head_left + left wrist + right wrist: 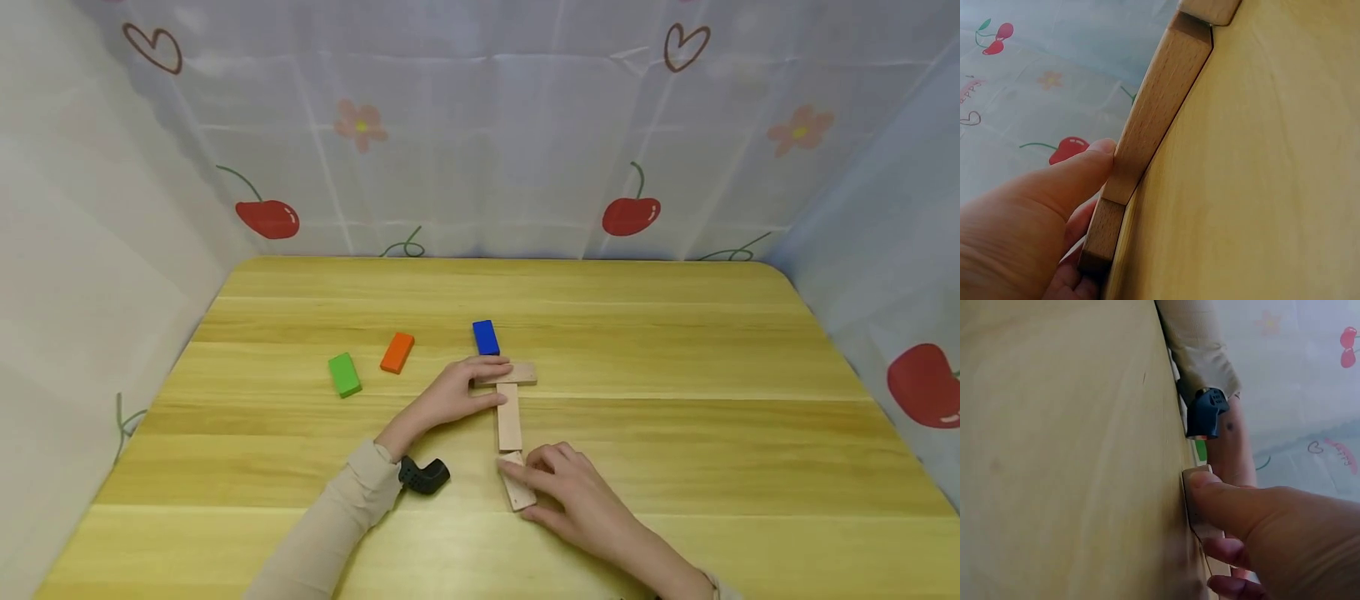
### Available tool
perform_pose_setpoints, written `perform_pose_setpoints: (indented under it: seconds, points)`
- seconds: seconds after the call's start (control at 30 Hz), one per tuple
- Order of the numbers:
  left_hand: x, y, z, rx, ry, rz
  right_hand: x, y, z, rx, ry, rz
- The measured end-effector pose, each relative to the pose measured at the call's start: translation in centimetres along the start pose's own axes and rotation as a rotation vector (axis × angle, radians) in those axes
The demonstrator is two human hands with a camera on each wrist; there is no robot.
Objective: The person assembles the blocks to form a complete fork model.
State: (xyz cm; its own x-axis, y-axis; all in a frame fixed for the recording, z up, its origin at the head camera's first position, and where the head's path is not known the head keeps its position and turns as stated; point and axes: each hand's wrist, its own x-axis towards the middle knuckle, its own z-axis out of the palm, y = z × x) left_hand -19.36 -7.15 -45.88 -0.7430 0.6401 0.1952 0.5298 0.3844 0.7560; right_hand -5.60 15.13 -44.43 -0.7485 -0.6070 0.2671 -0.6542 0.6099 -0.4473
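Three plain wooden blocks form a line on the table. The far block (525,372) lies crosswise, the middle block (509,425) points toward me, and the near block (516,492) sits askew at its near end. My left hand (453,392) rests at the left of the joint between the far two, fingers over the far block and thumb touching the middle block (1157,106). With thumb and fingers, my right hand (581,500) pinches the near block (1194,506). In the right wrist view, the thumb lies on that block's end.
Beyond the far block lies a blue block (486,337). An orange block (397,352) and a green block (345,375) are to the left on the wooden table (675,333). A black wrist device (425,477) sits by my left cuff. Printed curtains stand behind the table.
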Motion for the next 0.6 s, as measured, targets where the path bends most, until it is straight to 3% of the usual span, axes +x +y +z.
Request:
perform_pose_setpoints:
  seconds: [0.07, 0.17, 0.6]
  points:
    - [0.0, 0.0, 0.0, -0.003, 0.002, 0.006, 0.0, 0.1, 0.1, 0.011, -0.003, -0.055]
    - [0.0, 0.0, 0.0, -0.008, 0.006, 0.008, 0.1, 0.0, 0.2, 0.021, -0.008, -0.075]
    - [0.0, 0.2, -0.1, -0.016, -0.007, -0.001, 0.4, -1.2, 0.8, -0.031, 0.018, 0.023]
